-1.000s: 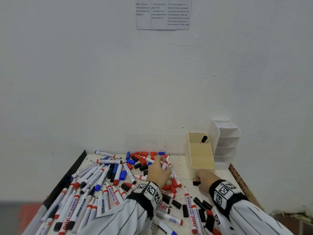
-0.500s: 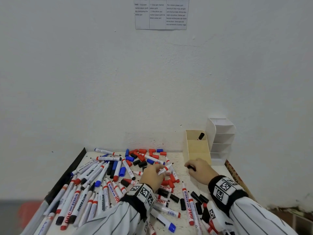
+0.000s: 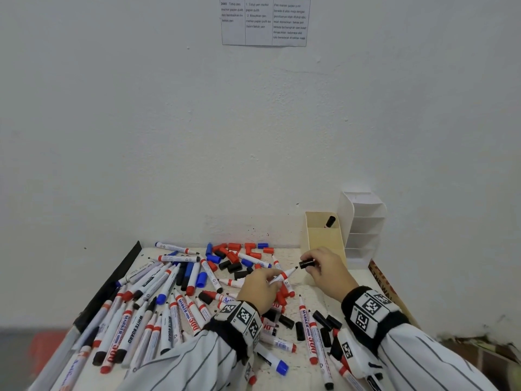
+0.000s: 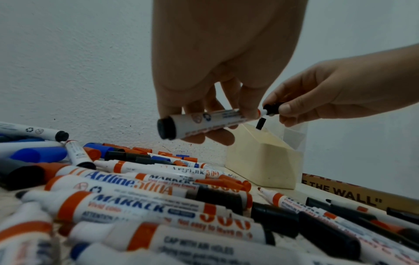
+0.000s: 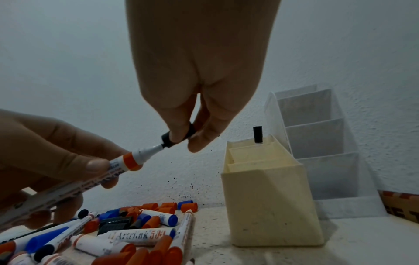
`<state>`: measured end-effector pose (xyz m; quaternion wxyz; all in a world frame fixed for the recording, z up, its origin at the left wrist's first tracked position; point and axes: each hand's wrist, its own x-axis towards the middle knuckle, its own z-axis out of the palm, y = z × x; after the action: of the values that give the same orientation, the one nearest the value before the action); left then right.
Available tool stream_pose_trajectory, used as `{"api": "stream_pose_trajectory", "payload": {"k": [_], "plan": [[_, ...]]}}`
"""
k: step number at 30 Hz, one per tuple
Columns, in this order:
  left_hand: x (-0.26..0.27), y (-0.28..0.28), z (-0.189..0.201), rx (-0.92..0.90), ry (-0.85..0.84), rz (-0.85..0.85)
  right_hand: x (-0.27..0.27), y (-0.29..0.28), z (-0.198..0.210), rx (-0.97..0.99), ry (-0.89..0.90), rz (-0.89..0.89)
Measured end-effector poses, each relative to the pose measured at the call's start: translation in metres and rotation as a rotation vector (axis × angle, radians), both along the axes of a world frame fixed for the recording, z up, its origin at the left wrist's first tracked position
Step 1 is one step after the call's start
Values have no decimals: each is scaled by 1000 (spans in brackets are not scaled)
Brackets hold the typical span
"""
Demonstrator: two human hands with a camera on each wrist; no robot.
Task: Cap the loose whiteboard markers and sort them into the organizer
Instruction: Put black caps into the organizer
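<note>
My left hand (image 3: 260, 286) holds a white whiteboard marker (image 3: 283, 276) with an orange band and black end (image 4: 166, 128), its tip pointing right and up. My right hand (image 3: 324, 266) pinches a black cap (image 3: 306, 263) between thumb and fingers, right at the marker's nib (image 5: 156, 148); the cap's mouth (image 5: 166, 139) meets the nib. Both are raised above the table in front of the cream organizer (image 3: 324, 238). One black-capped marker (image 3: 329, 221) stands in the organizer's back compartment (image 5: 257, 134).
Several loose markers and red, blue and black caps (image 3: 234, 252) cover the table (image 3: 363, 280). A white tiered organizer (image 3: 363, 221) stands beside the cream one against the wall. A printed cardboard strip (image 3: 386, 289) lies along the right edge. A paper sheet (image 3: 263, 21) hangs on the wall.
My left hand lifted a marker out of the pile and turned its tip to the right. My right hand rose from the table with a black cap and brought it to the marker's tip.
</note>
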<state>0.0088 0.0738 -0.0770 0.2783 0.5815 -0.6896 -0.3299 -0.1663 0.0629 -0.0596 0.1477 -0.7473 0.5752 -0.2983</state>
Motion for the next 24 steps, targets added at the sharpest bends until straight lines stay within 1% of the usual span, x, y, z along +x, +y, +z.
{"api": "stream_pose_trajectory", "payload": {"k": [4,6,8,10,13,17,19,21,24], "plan": [[-5,5,4,11,10,-56,0,2,-2,57,34,61],[-8,5,5,13,16,-90,1,5,-2,94,-4,74],[-9,7,6,38,78,-86,1,7,2,151,-100,24],[-10,8,6,41,144,-77,-1,7,4,192,-136,-28],[-15,10,7,-41,89,-127,-1,9,8,206,-158,-108],[-25,11,10,-43,36,-179,3,12,8,232,-227,-176],[-29,11,13,-20,63,-177,5,12,9,245,-286,-192],[-32,12,15,73,166,-179,5,14,8,240,-315,-173],[-33,18,21,387,512,-184,3,17,6,244,-382,-97]]}}
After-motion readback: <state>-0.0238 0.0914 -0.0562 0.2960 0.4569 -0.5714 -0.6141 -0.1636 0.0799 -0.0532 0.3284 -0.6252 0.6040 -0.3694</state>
